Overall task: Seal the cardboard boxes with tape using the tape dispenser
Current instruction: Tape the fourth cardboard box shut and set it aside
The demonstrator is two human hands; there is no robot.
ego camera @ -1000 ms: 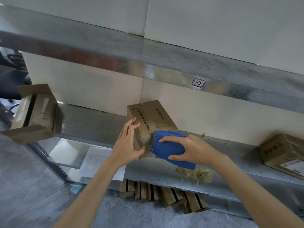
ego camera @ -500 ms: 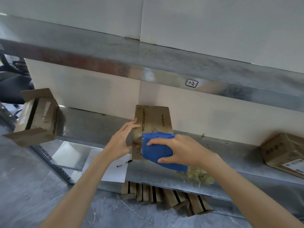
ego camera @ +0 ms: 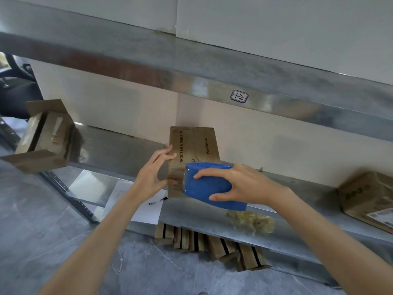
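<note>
A small brown cardboard box (ego camera: 195,145) with black print stands on the metal shelf (ego camera: 119,150), its printed face toward me. My left hand (ego camera: 152,175) steadies the box's left edge, fingers on the face and thumb low against the edge. My right hand (ego camera: 240,185) grips the blue tape dispenser (ego camera: 207,185), whose left end presses against the lower front of the box. The box's bottom right part is hidden behind the dispenser.
An open cardboard box (ego camera: 45,137) sits at the shelf's left end and another box (ego camera: 370,199) at the right. A crumpled wad of clear tape (ego camera: 251,220) lies near the front edge. Papers with a pen (ego camera: 158,201) and several flat boxes (ego camera: 209,243) lie below. An upper shelf (ego camera: 191,67) overhangs.
The box has been turned from tilted to square, facing me. The dispenser has shifted left along the box's lower face. My left hand slid from the corner to the left edge.
</note>
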